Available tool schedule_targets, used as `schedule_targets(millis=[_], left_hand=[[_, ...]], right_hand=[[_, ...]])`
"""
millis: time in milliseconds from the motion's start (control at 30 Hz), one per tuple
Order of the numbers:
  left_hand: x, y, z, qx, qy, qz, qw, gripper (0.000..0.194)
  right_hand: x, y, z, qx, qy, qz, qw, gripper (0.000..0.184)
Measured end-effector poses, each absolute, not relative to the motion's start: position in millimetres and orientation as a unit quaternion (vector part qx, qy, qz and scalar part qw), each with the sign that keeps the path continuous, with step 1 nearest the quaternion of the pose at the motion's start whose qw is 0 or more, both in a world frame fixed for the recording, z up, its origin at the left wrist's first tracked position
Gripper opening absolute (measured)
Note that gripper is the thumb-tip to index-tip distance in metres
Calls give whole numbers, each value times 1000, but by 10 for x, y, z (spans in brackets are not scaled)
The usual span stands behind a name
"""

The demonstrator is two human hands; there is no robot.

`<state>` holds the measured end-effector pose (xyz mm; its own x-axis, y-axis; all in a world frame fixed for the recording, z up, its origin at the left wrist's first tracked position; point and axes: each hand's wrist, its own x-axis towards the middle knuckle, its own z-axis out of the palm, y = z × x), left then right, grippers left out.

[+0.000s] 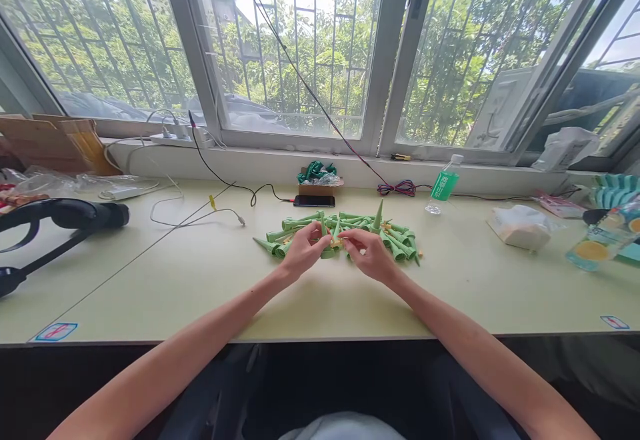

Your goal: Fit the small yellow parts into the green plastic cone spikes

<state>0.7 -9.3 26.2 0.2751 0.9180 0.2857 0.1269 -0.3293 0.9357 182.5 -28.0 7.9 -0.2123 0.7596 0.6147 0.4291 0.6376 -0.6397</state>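
Note:
A pile of green cones (406, 245), which look rolled from thin sheet, lies across the middle of the table. Over its front edge, my left hand (304, 251) is closed around one green cone (324, 225), its narrow end pointing up. My right hand (371, 253) pinches a small yellowish piece (338, 243) between thumb and finger, close beside that cone; its exact kind is too small to tell. Just behind my right hand another cone (378, 216) stands point up. Small orange-yellow bits show among the pile, and my hands hide part of it.
Behind the pile are a black phone (314, 201) and a small open box (320, 190) with green wrapping. A green-labelled bottle (444, 185) and a tissue pack (520, 227) stand right. Cables (200, 217) and a black headset (60, 227) lie left.

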Motion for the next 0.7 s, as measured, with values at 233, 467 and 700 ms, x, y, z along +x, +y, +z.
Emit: schedule_targets(millis=[233, 467, 700], left_hand=[[6, -83, 251, 676, 390, 466, 417, 21], [-1, -65, 241, 673, 392, 474, 410, 20], [-1, -78, 242, 680, 393, 466, 407, 18]], right_hand=[[1818, -299, 94, -389, -776, 158, 472, 21], [1823, -294, 86, -402, -761, 159, 485, 21], [1824, -299, 91, -408, -757, 158, 485, 22]])
